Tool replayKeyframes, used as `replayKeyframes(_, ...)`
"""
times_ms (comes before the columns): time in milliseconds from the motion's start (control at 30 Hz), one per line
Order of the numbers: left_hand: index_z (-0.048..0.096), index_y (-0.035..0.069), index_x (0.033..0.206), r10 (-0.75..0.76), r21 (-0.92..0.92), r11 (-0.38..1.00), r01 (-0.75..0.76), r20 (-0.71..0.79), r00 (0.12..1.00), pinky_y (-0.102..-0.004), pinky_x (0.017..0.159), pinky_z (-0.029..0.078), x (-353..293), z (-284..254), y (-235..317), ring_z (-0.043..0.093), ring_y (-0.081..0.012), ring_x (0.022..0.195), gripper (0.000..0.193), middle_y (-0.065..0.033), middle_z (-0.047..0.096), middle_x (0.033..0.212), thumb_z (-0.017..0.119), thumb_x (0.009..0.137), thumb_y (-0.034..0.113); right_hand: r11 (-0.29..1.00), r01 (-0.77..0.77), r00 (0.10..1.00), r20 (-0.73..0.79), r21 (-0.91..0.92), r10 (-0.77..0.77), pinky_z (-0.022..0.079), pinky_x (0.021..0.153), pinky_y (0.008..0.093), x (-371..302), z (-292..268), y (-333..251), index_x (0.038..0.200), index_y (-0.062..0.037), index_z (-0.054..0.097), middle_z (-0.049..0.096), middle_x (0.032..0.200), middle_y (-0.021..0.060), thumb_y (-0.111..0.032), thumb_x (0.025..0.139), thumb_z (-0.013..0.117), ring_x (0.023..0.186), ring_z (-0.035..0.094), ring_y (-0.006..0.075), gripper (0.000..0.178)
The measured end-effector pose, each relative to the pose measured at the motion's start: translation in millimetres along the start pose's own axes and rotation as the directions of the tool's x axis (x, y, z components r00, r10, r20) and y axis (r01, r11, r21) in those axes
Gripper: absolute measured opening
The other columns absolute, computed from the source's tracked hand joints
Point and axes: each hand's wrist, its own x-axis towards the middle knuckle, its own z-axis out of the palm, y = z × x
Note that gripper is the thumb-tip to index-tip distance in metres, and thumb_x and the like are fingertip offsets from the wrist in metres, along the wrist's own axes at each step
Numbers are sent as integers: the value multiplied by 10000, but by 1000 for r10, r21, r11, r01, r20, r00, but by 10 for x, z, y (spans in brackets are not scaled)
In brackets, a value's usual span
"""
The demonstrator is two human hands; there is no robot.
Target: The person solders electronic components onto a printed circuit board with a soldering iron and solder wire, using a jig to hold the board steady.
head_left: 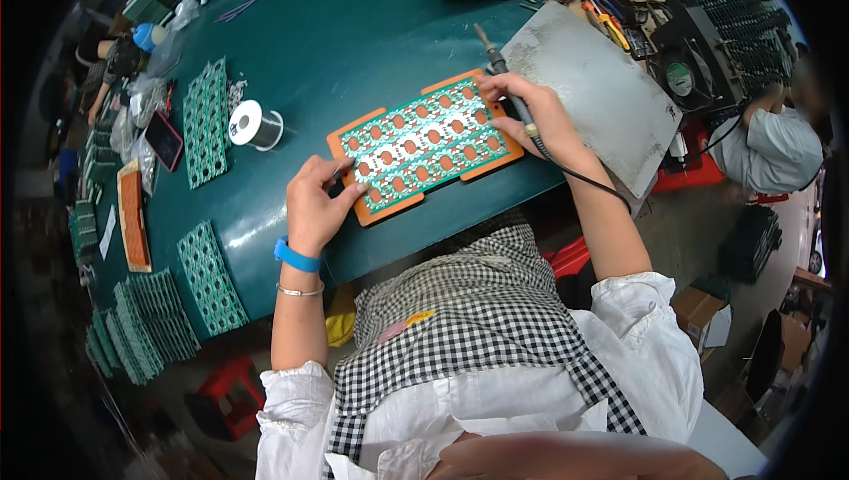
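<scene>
In the head view, the left hand (311, 203) grips the left end of an orange tray (389, 211) bearing a green circuit board (417, 145), mid-frame. The right hand (541, 111) pinches its right end, a soldering iron (497, 62) tucked among the fingers. Left of centre sits a wire spool (256, 126).

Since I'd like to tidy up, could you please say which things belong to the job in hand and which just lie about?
Apparently in use:
green rectangular circuit-board panel
orange flat fixture
black slim-handled soldering iron
silver solder-wire spool, probably

Apparently lying about:
dark rectangular phone
orange-yellow tool handles
</scene>
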Motion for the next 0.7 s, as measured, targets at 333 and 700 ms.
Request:
replayKeyframes(333,749,20,992,-48,-1,999,48,-25,999,-321,576,455,-60,53,-52,512,-180,601,403,-71,532,686,888,622,99,965,44,996,-65,-259,-62,499,887,397,-218,-18,-133,1144,-59,602,665,1105,156,62,752,698,971,631,307,421)
replayKeyframes(700,735,26,961,9,-121,993,-12,-26,1000,-327,579,460,-333,95,-27,547,-191,621,357,-69,558,707,872,651,137,916,-358,483,-876,-180,16,395,1091,397,-1507,-1070,452,1274,-9,529,539,1379,186,57,836,652,1270,526,288,459)
